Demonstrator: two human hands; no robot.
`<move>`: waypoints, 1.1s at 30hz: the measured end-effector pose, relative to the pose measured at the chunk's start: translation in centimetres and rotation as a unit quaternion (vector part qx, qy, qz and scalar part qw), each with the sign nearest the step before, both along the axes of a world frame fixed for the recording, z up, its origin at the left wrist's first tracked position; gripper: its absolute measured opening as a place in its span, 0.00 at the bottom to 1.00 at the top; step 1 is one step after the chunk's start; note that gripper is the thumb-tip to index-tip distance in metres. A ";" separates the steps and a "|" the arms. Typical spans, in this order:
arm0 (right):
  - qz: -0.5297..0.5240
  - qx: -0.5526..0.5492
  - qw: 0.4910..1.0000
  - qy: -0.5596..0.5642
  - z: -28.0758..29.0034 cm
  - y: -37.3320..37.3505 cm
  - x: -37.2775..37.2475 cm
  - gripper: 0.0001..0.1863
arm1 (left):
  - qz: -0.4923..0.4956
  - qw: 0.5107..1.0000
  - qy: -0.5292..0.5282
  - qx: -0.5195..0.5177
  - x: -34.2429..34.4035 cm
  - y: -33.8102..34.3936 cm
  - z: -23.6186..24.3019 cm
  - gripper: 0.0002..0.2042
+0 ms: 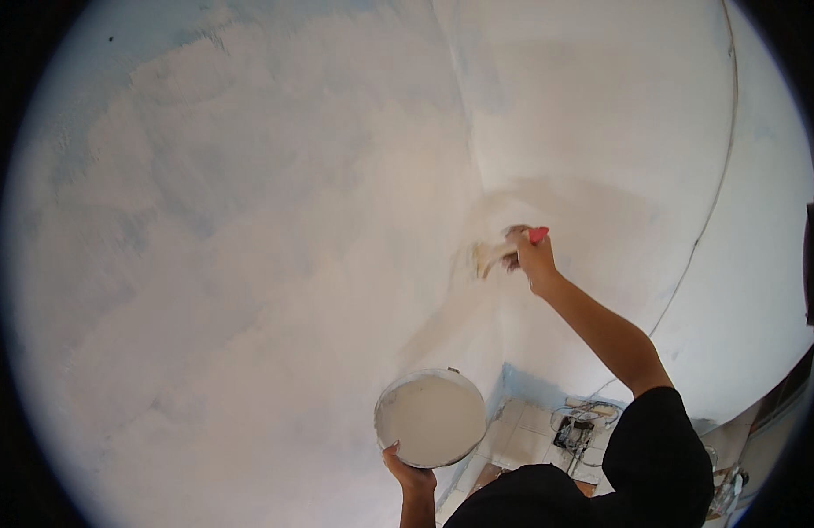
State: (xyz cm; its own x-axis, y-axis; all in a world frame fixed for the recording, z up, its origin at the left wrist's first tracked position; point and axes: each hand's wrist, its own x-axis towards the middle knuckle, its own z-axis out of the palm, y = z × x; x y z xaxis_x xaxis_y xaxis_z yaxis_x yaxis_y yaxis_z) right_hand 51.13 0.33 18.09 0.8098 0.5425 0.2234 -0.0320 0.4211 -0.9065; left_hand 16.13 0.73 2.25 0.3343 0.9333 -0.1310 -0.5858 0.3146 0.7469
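My right hand [532, 255] is closed around a paintbrush [491, 256] with a red handle end. Its bristles point left, at the wall near the corner, and are smeared by motion. Lower down, my left hand [410, 469] grips a round bucket [379, 429] by its near left side, the thumb over the rim. Pale, cream-coloured paint [431, 421] fills much of the bucket. The wall [248, 229] on the left carries uneven whitish coating with blue showing through in patches. Whether the bristles touch the wall, I cannot tell.
A vertical corner joins the left wall to a whiter right wall [600, 114]. A thin cable [722, 167] runs down that right wall. On the tiled floor [523, 431] lie tangled wires and a dark object [573, 435]. A dark frame [813, 264] stands at the far right.
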 end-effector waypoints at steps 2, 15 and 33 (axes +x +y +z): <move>0.104 -0.034 0.993 -0.054 1.5 -2.0 -3.3 0.07 | -0.004 1.000 0.014 -0.001 -0.2 -0.2 0.3 0.29; 0.307 -0.213 0.731 -0.572 0.6 -4.2 -15.2 0.12 | 0.014 0.999 -0.017 0.025 0.2 -1.0 0.9 0.31; 0.275 0.025 0.766 -0.580 1.8 -4.5 -10.3 0.07 | 0.044 0.998 -0.018 0.047 0.9 -1.9 2.2 0.26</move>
State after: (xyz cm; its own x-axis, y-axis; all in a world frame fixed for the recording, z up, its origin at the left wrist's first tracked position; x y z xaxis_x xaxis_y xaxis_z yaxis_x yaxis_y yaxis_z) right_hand 40.80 -4.15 19.94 -0.2974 0.6983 0.6511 0.5987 0.6676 -0.4425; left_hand 17.04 -1.17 4.45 0.2530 0.9670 -0.0304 -0.6349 0.1896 0.7490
